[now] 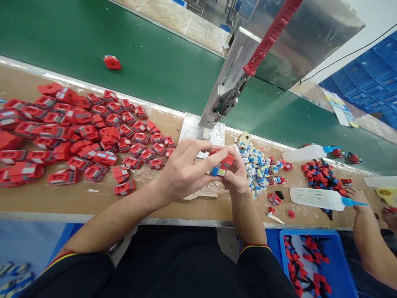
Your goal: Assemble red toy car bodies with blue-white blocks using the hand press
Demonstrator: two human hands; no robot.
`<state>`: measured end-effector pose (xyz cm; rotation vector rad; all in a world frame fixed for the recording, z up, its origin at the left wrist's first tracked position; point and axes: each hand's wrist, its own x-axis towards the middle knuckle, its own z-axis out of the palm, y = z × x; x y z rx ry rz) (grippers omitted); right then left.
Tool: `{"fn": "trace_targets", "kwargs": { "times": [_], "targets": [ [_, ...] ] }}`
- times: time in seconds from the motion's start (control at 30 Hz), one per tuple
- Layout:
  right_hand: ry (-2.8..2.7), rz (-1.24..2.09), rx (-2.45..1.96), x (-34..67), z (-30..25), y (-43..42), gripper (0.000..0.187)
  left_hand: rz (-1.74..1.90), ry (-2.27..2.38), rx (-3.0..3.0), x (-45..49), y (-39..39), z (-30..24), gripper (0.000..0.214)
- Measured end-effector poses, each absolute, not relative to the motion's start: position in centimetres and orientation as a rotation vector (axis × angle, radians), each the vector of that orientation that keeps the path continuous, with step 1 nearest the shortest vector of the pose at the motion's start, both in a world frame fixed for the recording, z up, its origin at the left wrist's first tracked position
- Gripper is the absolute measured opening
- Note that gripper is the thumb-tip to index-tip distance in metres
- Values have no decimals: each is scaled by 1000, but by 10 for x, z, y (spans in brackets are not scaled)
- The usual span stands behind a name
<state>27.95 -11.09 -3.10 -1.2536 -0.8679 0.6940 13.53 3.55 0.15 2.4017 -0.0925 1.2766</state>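
Observation:
My left hand and my right hand meet over the wooden bench, both pinching one small red toy part with a blue and yellow piece at its lower end. Fingers of both hands are closed round it. A big heap of red toy parts with grey panels lies to the left. A smaller pile of white, blue and red pieces sits just right of my right hand.
A green conveyor belt runs behind the bench, carrying one red part. A metal press stand rises behind my hands. Two white squeeze bottles lie at right. Another person's arm reaches in; a blue tray holds parts.

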Motion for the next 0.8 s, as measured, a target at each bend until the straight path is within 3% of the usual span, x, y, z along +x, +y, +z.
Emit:
{"fn": "trace_targets", "kwargs": {
  "times": [0.2,0.37,0.47,0.53,0.6,0.7,0.8],
  "targets": [
    [-906,655,-1334,268,-33,-104,72,1288,-49,2407,149,39,-22,48],
    [-746,619,-1437,316,-47,-121,56,1100,89,2538,126,69,-40,60],
    [-713,408,-1765,389,-45,-125,46,866,326,2692,95,102,-57,44],
    [-838,267,-2191,441,-40,-116,47,661,330,2807,77,119,-69,32],
    [-845,218,-2339,482,-35,-97,41,536,287,2872,67,126,-79,25],
    [-893,233,-2481,518,-32,-61,28,481,284,2923,64,124,-85,25],
    [-959,299,-2581,529,-33,-36,32,457,338,2983,66,119,-87,30]
  ]
}}
